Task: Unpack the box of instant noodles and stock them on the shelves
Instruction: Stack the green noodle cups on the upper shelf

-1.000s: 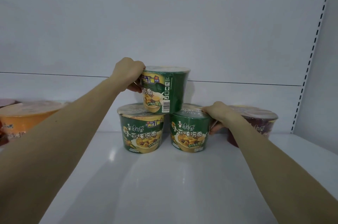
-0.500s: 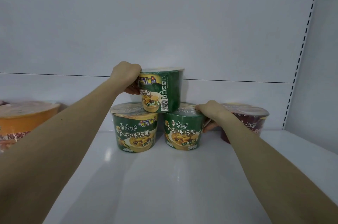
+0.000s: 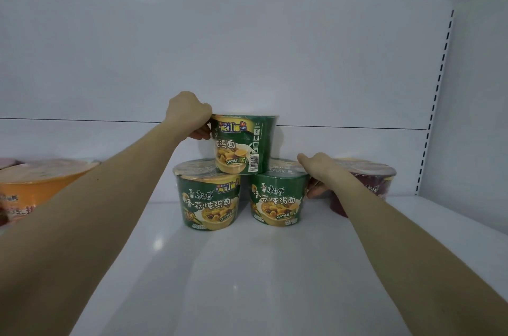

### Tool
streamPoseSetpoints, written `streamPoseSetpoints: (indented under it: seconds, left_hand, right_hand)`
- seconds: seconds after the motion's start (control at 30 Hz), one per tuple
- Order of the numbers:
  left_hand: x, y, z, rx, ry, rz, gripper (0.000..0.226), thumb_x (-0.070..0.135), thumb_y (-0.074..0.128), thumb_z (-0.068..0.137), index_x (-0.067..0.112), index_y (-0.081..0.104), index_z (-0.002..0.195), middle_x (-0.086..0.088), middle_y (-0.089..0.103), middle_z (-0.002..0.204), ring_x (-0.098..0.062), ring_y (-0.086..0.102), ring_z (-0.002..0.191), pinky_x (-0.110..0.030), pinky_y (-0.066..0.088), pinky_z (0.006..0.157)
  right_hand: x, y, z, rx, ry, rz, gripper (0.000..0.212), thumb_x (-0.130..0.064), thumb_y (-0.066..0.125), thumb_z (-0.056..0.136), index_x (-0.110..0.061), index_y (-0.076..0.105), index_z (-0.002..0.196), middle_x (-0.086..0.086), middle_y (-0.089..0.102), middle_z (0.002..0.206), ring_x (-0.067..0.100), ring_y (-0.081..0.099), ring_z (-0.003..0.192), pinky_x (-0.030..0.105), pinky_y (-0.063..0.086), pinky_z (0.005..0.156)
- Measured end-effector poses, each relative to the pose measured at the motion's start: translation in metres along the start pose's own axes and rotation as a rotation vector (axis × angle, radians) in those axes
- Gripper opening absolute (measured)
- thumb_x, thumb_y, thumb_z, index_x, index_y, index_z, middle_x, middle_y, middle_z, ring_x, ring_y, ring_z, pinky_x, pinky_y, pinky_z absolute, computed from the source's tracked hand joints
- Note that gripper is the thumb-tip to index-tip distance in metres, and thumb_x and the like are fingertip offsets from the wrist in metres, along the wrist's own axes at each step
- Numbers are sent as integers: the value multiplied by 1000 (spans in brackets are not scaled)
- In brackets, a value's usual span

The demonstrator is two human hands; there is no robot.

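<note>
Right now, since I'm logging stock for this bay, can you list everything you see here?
Noodle cups: three, green; left cup and right cup side by side, top cup resting across their lids.
Orange bowl: one, orange, far left.
Red bowl: one, dark red, right of the cups.
Shelf: one, white, under all of them.
Back panel: one, white, behind the cups.
Slotted upright: one, white, right edge.
Left hand: one, gripping the top cup's rim.
Right hand: one, gripping the right cup's rim.
</note>
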State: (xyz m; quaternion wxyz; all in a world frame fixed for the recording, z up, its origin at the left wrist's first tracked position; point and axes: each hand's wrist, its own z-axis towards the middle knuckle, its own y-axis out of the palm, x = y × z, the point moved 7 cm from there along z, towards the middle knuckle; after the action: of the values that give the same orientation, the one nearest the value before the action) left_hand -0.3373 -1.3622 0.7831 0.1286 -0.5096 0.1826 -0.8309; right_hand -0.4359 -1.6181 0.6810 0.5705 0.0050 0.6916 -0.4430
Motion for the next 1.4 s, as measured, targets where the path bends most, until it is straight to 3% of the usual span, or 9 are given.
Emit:
streamPoseSetpoints:
  seconds: [0.17,0.27,0.4,0.5,0.57,0.7,0.9,1.1,1.4]
  left_hand:
    - [9,-11,-16,145,203,335,31,15,37,88,-4,57,72,-17,65,68,-34,62,65,-34,52,63]
    - [20,-14,-52,292,427,708,39,22,34,95,5,38,60,-6,38,55,-27,42,59,-29,32,56]
    - [22,9,-107,117,640,847,39,33,32,97,6,56,83,-5,46,63,-27,47,64,-29,33,56]
    - [25,43,-154,-148,793,861,38,40,32,97,11,57,90,-6,57,77,-24,45,69,-29,34,60]
    - [31,64,-189,-254,915,883,38,41,30,97,14,56,91,-7,62,87,-26,50,73,-28,34,60]
    - [45,97,-247,-395,1085,885,38,42,27,98,15,54,100,-8,63,96,-29,59,89,-30,37,64]
    - [76,135,-326,-518,1236,762,31,41,27,98,17,43,85,-5,56,88,-28,50,75,-29,27,59]
    - [110,174,-428,-598,1369,562,35,41,24,99,15,41,83,3,34,61,-16,40,62,-26,27,49]
    - [86,239,-576,-962,1278,331,36,39,28,99,18,39,72,6,38,59,-11,43,52,-30,43,54]
  right_hand:
    - [-3,-8,-8,83,-63,-42,35,-27,37,95,0,46,74,24,58,82,37,62,62,42,55,70]
    - [-8,-14,-18,180,-137,-122,38,-23,38,96,-8,38,61,24,57,90,31,56,65,29,46,63]
    - [-17,-20,-44,248,-191,-234,34,-21,41,95,-6,45,65,21,53,91,32,53,87,29,36,69]
    - [-24,-28,-68,291,-255,-281,28,-19,45,94,4,60,100,21,61,106,34,56,102,33,44,80]
    - [-25,-35,-89,332,-300,-313,28,-18,46,93,2,60,107,18,62,114,32,56,106,33,44,86]
    - [-9,-54,-127,387,-320,-362,26,-19,48,92,-5,60,109,12,61,117,29,55,108,33,45,86]
    - [35,-101,-188,451,-296,-410,25,-20,48,90,-4,64,101,9,65,107,26,58,102,33,48,86]
    - [113,-165,-276,531,-180,-424,29,-23,47,94,-5,58,114,10,62,115,25,56,107,34,46,91]
    - [258,-200,-392,524,103,-446,28,-21,47,93,-5,59,112,11,63,114,26,57,105,39,47,91]
